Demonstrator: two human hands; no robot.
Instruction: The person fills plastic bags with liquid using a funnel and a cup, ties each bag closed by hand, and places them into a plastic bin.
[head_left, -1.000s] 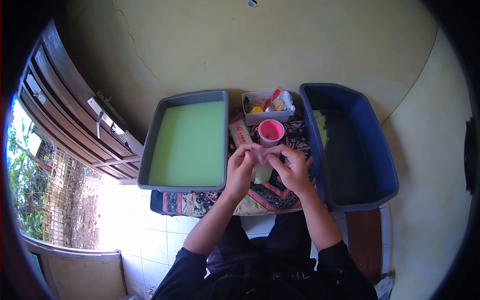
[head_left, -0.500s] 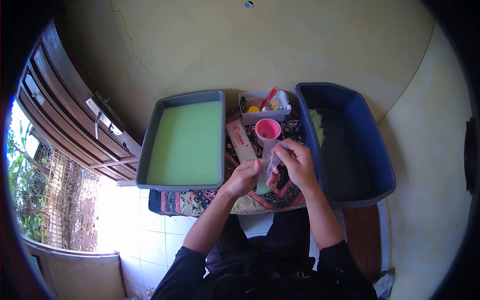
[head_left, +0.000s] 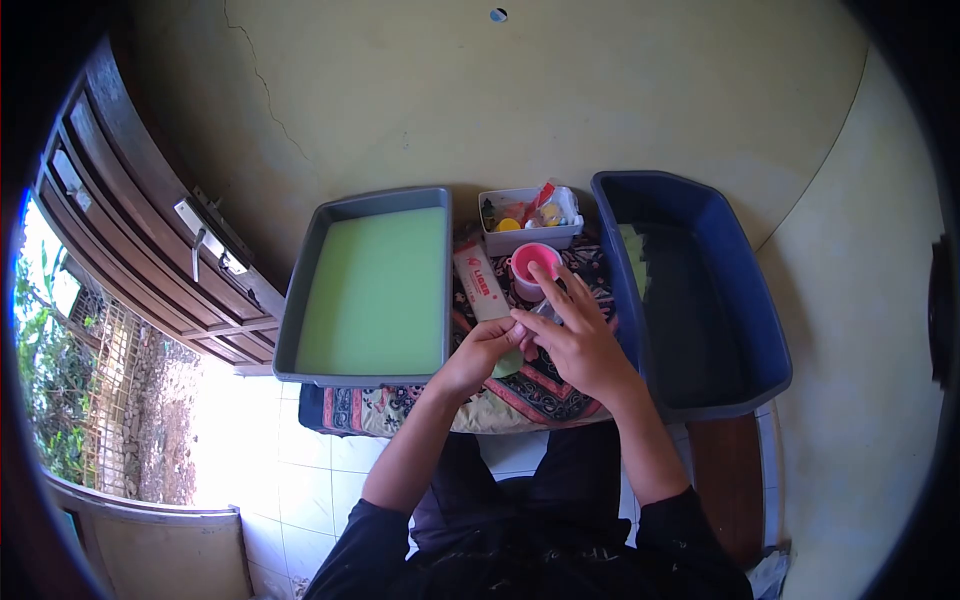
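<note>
A clear plastic bag with green liquid [head_left: 508, 364] hangs under my hands, its upper part mostly hidden by them. My left hand [head_left: 482, 352] is closed on the bag's neck. My right hand [head_left: 580, 340] touches the plastic beside the left fingertips, with several fingers stretched out and apart. Just beyond my hands stands a pink-rimmed cup or funnel [head_left: 537, 262]. Left of it lies a white packet with red "LIGER" lettering [head_left: 482, 285].
At left, a grey tray [head_left: 448, 290] holds pale green liquid. A deep dark blue tub [head_left: 745, 270] at right has green pieces along its inner left side. Between them at the back stands a small white box [head_left: 530, 238] of small items. Patterned cloth [head_left: 400, 405] covers the table.
The bag's open top was spread between both hands; now its neck is gathered at the left fingers. My right hand has spread its fingers, and the liquid-filled end has swung slightly left.
</note>
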